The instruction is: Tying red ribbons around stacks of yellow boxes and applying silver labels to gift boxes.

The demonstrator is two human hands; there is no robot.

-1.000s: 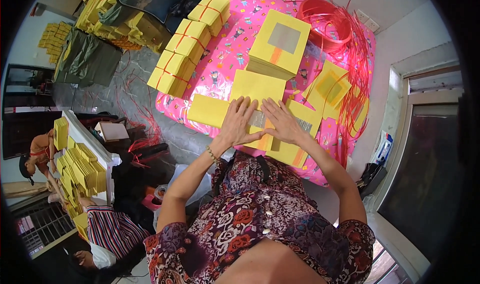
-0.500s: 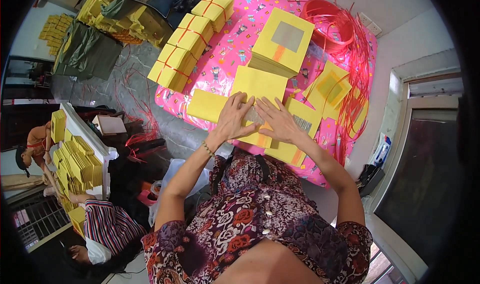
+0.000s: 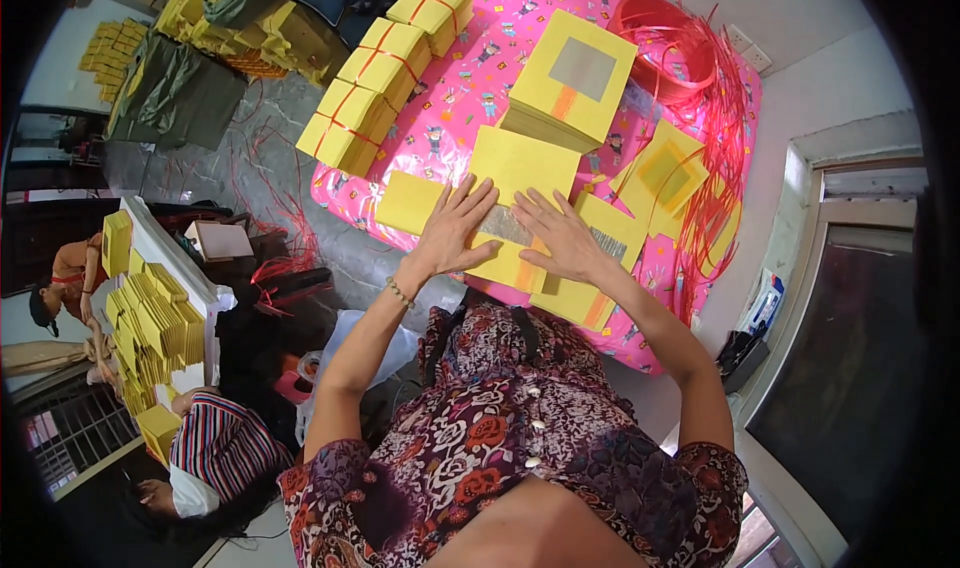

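My left hand (image 3: 455,230) lies flat with its fingers spread on a yellow paper sheet (image 3: 524,158), over the left side of its silver foil patch (image 3: 506,225). My right hand (image 3: 562,238) rests flat at the right of the same patch, fingers stretched out. Neither hand grips anything. From beneath the left side of the sheet juts another yellow paper (image 3: 408,203). At the lower right, by my right wrist, lies a yellow paper (image 3: 565,303) with an orange stripe. A tall stack of yellow papers (image 3: 530,88), topped with a silver square, stands just beyond.
Bundles of yellow paper (image 3: 375,68) tied with red strips line the pink patterned tablecloth's (image 3: 470,78) left side. A coil of red plastic strips (image 3: 650,28) trails down the right edge. Two people work at a side table (image 3: 212,328) with yellow stacks. A dark-paned door (image 3: 835,358) stands right.
My left hand has slid a little to the left, away from my right hand, and its fingers lie flatter. More of the silver patch shows between the hands. My right hand has barely moved.
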